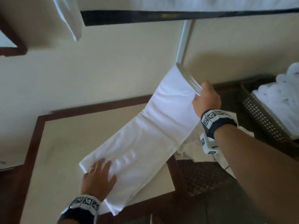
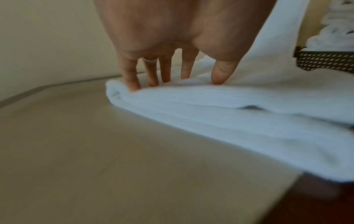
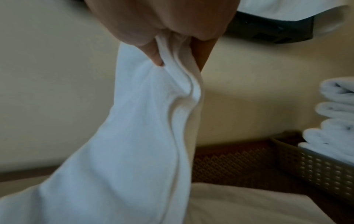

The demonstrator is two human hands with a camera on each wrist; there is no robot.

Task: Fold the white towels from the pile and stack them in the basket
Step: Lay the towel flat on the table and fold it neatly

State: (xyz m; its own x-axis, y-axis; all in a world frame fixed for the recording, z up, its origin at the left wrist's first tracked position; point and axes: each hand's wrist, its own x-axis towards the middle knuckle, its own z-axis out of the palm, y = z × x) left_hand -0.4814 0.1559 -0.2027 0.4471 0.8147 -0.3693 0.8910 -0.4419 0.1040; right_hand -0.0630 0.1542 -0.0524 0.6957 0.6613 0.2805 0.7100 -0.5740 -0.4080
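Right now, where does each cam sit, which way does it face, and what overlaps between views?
Head: on the head, looking down at the table; shows both forearms, left hand pressing the towel, right hand lifting its far end.
Left wrist: along the left hand, fingers on the towel.
Right wrist: along the right hand gripping the towel.
Shared: towel; all three show the basket of folded towels.

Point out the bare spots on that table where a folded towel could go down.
Free: the beige table top between its dark wooden border and the towel, left of the left hand. Crowded: the right edge, where the towel held by the right hand overhangs, and the basket, already stacked high.
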